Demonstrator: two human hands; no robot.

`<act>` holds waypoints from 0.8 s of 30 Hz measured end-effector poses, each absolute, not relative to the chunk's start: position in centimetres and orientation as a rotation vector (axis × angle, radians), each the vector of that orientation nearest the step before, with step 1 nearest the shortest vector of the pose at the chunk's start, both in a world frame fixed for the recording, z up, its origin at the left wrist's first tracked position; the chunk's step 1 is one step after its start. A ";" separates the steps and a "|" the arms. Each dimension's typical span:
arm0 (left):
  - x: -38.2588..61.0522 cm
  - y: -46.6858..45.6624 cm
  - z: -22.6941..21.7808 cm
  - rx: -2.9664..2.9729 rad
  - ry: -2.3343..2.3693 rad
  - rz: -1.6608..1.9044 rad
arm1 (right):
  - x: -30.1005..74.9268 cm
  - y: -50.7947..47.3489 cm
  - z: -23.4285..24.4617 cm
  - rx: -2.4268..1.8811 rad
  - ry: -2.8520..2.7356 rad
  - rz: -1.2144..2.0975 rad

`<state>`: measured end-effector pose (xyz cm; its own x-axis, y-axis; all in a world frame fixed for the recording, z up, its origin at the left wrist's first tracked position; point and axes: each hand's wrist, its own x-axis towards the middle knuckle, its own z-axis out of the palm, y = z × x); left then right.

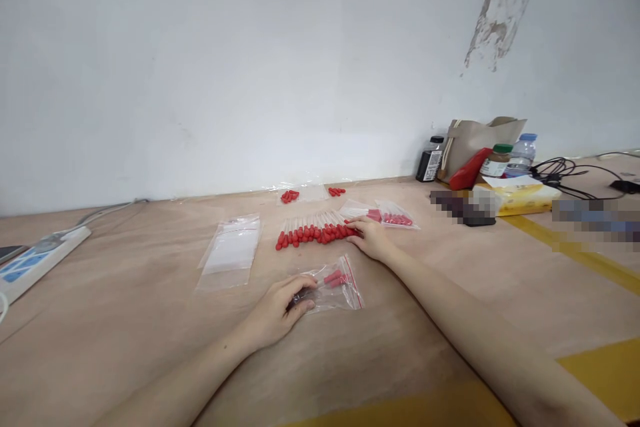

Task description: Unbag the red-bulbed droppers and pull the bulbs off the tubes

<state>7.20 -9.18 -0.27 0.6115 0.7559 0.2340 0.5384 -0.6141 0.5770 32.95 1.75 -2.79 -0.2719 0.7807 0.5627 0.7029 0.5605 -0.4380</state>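
My left hand (283, 310) is closed on the left end of a clear zip bag (345, 297) lying flat on the table. Inside that bag are a couple of red-bulbed droppers, partly hidden by my fingers. Beyond it, a row of droppers (315, 233) with red bulbs and pale, thin stems lies side by side, bulbs toward me. My right hand (370, 239) rests at the row's right end, thumb and fingers closed around the bulb end of a dropper. Just past that hand are filled bags of droppers (397, 219).
A stack of flat clear bags (233, 247) lies left of the row. Two small groups of red pieces (290, 196) sit near the wall. A power strip (45, 260) is at far left. Bottles (431, 160), a beige bag (480, 140), a yellow tissue pack (525, 197) and black cables stand at right.
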 end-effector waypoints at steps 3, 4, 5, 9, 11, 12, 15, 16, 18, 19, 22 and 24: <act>7.2 -9.1 -0.3 2.395 1.013 0.650 | 33.2 1.5 -2.8 -1.171 -2.007 0.210; 7.2 -9.1 -0.3 2.398 1.013 0.652 | 33.3 1.5 -2.8 -1.173 -1.983 0.227; 7.2 -9.1 -0.3 2.399 1.015 0.651 | 33.3 1.5 -2.8 -1.185 -1.946 0.239; 7.1 -9.2 -0.3 2.394 1.026 0.649 | 33.1 1.5 -2.5 -1.289 -1.749 0.252; 7.1 -9.1 -0.3 2.391 1.027 0.648 | 33.0 1.0 -2.0 -1.315 -1.700 0.196; 7.1 -9.1 -0.3 2.391 1.031 0.650 | 33.0 0.5 -1.7 -1.309 -1.696 0.171; 7.1 -9.2 -0.3 2.397 1.041 0.650 | 33.0 -1.6 -1.2 -1.231 -1.807 0.297; 7.2 -9.2 -0.3 2.400 1.041 0.650 | 32.9 -2.4 -1.1 -1.195 -1.874 0.406; 7.2 -9.2 -0.3 2.403 1.045 0.653 | 32.6 -4.2 -1.0 -1.132 -1.993 0.613; 7.2 -9.2 -0.3 2.406 1.046 0.656 | 32.4 -5.0 -1.0 -1.104 -2.036 0.683; 7.3 -9.3 -0.1 2.402 1.062 0.644 | 31.7 -6.5 -0.7 -1.028 -2.124 0.739; 7.3 -9.4 0.0 2.403 1.075 0.625 | 31.3 -6.8 -0.3 -1.033 -2.171 0.681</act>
<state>7.33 -9.44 0.00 0.5973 0.7702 0.2235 0.5753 -0.6057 0.5498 31.28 -6.79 -0.35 -0.4924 0.8102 0.3180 0.4832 0.5584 -0.6743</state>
